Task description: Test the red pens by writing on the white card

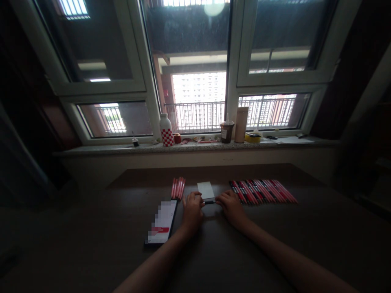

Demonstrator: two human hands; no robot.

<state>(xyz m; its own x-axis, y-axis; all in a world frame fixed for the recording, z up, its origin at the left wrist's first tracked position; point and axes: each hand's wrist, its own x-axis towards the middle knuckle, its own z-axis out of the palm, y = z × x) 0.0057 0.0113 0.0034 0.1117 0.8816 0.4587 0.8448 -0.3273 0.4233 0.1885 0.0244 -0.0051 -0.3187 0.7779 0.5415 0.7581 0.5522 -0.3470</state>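
Both hands rest on a dark brown table [275, 252], close together. My left hand [192, 209] and my right hand [231, 205] are closed, each pinching one end of a small dark pen [209, 202] held level between them. Just behind the pen lies a small white card [205, 189]. A small bunch of red pens [178, 188] lies behind my left hand. A long row of several red pens [262, 191] lies to the right of my right hand. A phone [161, 221] with a lit screen lies left of my left hand.
A stone window sill [195, 146] runs behind the table. On it stand a white bottle with a red checked band [166, 130], a drink cup [226, 131], a tall beige tumbler [241, 124], a yellow tape roll [253, 137] and papers [290, 140].
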